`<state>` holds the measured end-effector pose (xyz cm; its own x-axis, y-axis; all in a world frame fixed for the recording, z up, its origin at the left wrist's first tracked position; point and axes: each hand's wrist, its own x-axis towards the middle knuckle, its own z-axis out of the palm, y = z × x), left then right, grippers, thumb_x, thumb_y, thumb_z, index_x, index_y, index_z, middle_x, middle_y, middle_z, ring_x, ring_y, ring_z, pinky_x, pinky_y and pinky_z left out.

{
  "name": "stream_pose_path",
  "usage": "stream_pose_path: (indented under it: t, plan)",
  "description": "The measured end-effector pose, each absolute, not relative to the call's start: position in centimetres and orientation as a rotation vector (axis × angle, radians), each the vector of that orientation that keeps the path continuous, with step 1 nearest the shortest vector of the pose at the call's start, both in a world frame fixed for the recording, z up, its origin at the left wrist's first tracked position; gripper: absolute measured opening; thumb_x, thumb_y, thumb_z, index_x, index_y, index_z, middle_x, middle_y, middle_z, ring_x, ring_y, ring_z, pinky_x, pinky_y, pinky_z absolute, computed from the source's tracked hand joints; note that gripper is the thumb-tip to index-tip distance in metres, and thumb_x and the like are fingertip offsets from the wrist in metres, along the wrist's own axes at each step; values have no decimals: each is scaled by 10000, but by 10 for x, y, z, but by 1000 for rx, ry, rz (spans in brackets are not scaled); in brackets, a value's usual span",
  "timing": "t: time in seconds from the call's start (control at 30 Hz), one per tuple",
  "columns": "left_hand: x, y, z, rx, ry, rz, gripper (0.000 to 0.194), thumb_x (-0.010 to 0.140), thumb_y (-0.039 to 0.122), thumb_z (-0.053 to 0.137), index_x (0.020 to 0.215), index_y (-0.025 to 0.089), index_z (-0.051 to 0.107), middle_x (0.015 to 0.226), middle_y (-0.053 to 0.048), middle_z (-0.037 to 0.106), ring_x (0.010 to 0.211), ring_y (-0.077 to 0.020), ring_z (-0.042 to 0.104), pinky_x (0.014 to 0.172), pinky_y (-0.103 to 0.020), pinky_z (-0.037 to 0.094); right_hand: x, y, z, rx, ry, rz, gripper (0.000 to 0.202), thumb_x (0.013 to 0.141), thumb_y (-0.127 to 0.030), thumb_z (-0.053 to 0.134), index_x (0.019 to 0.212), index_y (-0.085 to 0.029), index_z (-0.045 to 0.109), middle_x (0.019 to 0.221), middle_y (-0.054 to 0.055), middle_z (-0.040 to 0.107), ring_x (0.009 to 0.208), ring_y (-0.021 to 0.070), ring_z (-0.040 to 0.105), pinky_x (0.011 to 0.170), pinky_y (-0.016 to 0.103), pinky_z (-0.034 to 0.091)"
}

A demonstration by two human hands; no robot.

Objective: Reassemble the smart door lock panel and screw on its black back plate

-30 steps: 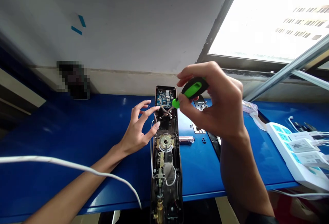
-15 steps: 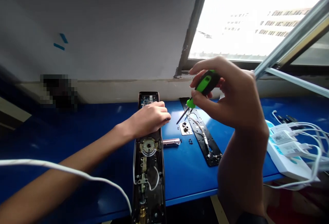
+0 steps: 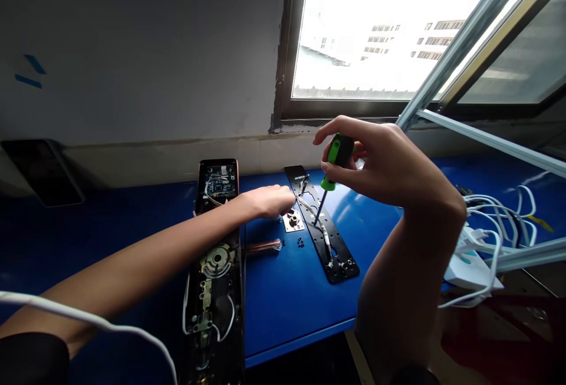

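Observation:
My right hand (image 3: 367,155) grips a green and black screwdriver (image 3: 335,161). Its shaft slants down to the long black plate (image 3: 338,237), the tip appearing to meet the plate beside a white-wrapped cable (image 3: 324,233). My left hand (image 3: 272,201) is closed just above a small square metal plate (image 3: 293,221), close to the black plate's left edge; its fingertips are turned away, so what they hold is hidden. Under my left forearm lies the opened long black housing (image 3: 217,258), showing a circuit board (image 3: 220,184), a round metal part and white wires.
Small dark screws (image 3: 300,242) and a copper-coloured cylinder (image 3: 264,247) lie on the blue table (image 3: 283,302). A phone-like dark slab (image 3: 42,171) leans on the wall at left. White cables and a power strip (image 3: 471,270) sit at right, near metal bars. A white cable crosses lower left.
My left hand has moved right, off the housing, to beside the black plate. The screwdriver has come down onto the plate and stands more upright. The view has turned right.

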<state>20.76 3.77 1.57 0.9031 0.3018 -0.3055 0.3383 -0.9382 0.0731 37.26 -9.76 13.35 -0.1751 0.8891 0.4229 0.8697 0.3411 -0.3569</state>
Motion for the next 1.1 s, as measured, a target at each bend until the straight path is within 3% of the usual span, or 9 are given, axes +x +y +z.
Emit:
stream_pose_path:
  t: [0.43, 1.1]
  plan:
    - [205, 37, 8, 2923, 528, -461, 196, 746, 37, 611, 805, 180, 730, 938, -102, 726, 777, -238, 665, 623, -296, 450, 364, -89, 131, -1447, -2110, 5, 323, 812, -205, 735, 1131, -246, 708, 712, -16, 659, 576, 128, 572, 457, 291, 401]
    - [195, 32, 18, 2918, 525, -358, 189, 755, 16, 603, 756, 149, 737, 772, -90, 714, 657, -214, 642, 597, -312, 426, 350, -87, 133, -1483, -2162, 117, 348, 820, -188, 722, 1166, -217, 693, 846, 14, 722, 700, 152, 657, 645, 306, 529]
